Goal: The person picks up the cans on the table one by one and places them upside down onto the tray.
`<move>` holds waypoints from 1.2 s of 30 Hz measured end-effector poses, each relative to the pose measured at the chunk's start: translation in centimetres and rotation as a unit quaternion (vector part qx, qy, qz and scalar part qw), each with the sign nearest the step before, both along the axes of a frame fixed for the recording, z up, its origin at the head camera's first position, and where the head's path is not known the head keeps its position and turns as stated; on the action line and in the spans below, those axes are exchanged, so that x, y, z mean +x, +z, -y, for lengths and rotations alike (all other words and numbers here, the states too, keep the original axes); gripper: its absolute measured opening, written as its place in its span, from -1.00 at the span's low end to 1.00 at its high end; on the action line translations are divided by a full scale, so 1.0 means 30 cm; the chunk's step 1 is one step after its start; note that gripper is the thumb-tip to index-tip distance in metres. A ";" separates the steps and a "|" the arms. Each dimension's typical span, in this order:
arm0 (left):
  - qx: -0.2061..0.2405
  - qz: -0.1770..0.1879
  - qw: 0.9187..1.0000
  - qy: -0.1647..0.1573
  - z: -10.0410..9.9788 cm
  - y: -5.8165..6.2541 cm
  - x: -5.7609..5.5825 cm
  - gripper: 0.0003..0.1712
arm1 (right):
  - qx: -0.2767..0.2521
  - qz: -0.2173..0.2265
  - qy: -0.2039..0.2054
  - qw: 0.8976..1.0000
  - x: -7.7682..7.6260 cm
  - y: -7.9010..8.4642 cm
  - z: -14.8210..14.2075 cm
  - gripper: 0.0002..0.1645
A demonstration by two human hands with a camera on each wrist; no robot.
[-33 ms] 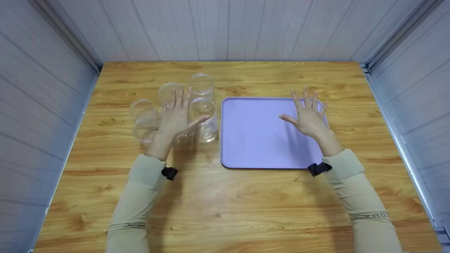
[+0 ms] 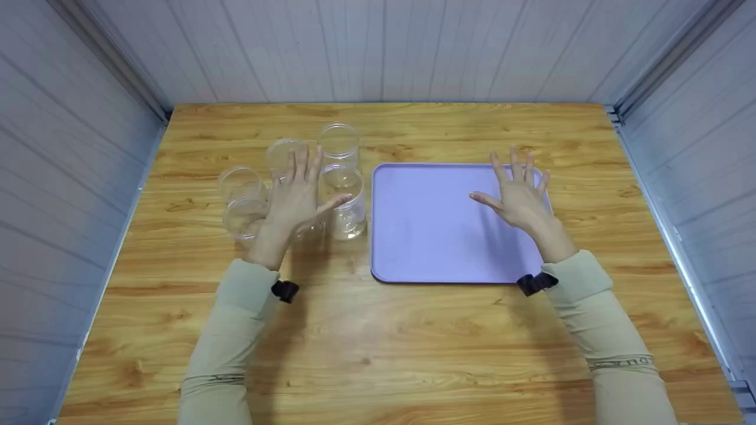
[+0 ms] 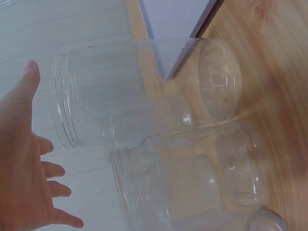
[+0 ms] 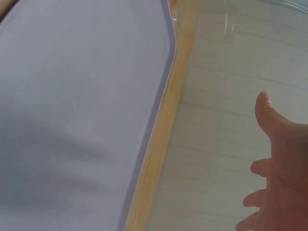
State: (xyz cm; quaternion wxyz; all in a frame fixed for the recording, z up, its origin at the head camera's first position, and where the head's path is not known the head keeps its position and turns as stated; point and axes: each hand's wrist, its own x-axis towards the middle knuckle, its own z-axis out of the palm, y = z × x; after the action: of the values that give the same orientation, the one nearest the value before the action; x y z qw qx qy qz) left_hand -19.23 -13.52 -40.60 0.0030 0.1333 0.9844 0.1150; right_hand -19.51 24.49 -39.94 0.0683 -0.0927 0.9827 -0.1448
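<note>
Lilac tray, clear ridged jars, left hand, right hand, both splayed, holding nothing

Left hand with fingers spread, near a clear jar, second jar just beside it, lilac tray partly seen through the first, wooden tabletop, pale wall

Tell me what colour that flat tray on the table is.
The tray is plain light purple; it shows best in the head view.
</note>
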 end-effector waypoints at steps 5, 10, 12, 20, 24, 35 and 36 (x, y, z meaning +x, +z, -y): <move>0.000 0.003 1.000 0.000 0.000 0.003 -0.002 0.17 | 0.005 -0.001 -0.001 1.000 0.001 0.003 0.001 0.07; -0.004 0.004 1.000 0.004 -0.006 0.005 0.000 0.20 | 0.004 -0.003 -0.001 1.000 -0.001 0.000 0.002 0.09; -0.001 0.008 1.000 0.006 -0.010 0.008 0.002 0.22 | 0.002 -0.005 -0.001 1.000 -0.003 -0.001 0.002 0.10; 0.001 0.009 1.000 0.009 -0.027 0.012 0.005 0.28 | -0.018 -0.022 -0.003 1.000 -0.006 -0.011 0.002 0.12; 0.011 0.002 1.000 0.002 -0.039 0.012 0.010 0.28 | -0.030 -0.024 -0.004 0.999 -0.001 -0.017 0.002 0.11; 0.059 -0.054 0.997 -0.018 -0.070 0.002 0.017 0.17 | -0.079 -0.042 -0.003 0.996 0.004 -0.022 0.021 0.12; 0.062 -0.052 0.997 -0.017 -0.072 0.001 0.017 0.16 | -0.083 -0.044 -0.005 0.996 0.005 -0.024 0.024 0.13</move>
State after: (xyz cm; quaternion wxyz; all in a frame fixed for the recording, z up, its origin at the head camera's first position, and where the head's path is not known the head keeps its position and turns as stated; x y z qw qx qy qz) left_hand -18.71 -11.35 -40.58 -0.0541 0.1554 0.9718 0.1689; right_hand -19.35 23.76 -40.66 0.0168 -0.0993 0.9699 -0.2217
